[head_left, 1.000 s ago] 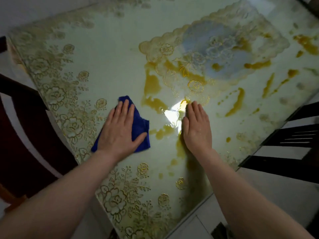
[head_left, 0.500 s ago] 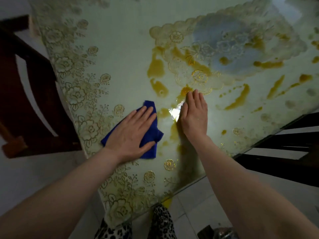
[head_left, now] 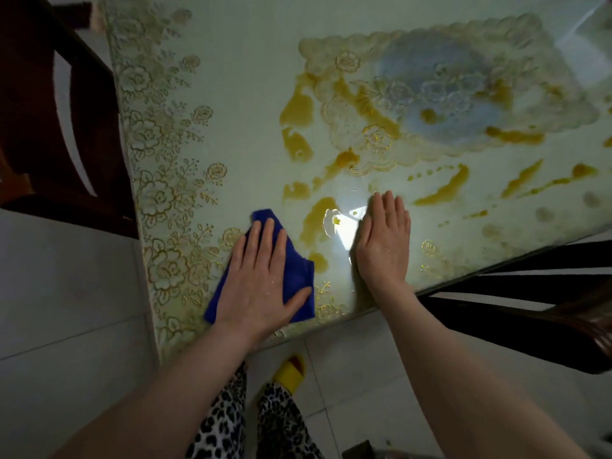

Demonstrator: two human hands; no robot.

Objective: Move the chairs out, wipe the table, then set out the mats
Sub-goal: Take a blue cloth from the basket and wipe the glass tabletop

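Pale tiled floor (head_left: 66, 293) runs under a glass-topped table (head_left: 231, 61) edged with gold flowers. Nearest, at 6 o'clock, the left hand (head_left: 261, 279) lies flat, pressing a blue cloth (head_left: 298, 270); the right hand (head_left: 384, 240) rests open and empty just beside it. Wiping is underway. Next, sweep toward 12 o'clock, where yellow smears (head_left: 298, 107) streak the glass. Chairs (head_left: 33, 127) stand at 9 and 3 o'clock.

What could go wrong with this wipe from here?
1. The cloth under the left hand sits near the table corner; a stroke toward the person could push liquid off the edge onto the floor by the slipper.
2. The right hand presses flat beside the yellow spill; it may slip or smear it.
3. Many smears remain; one small cloth may just spread them.
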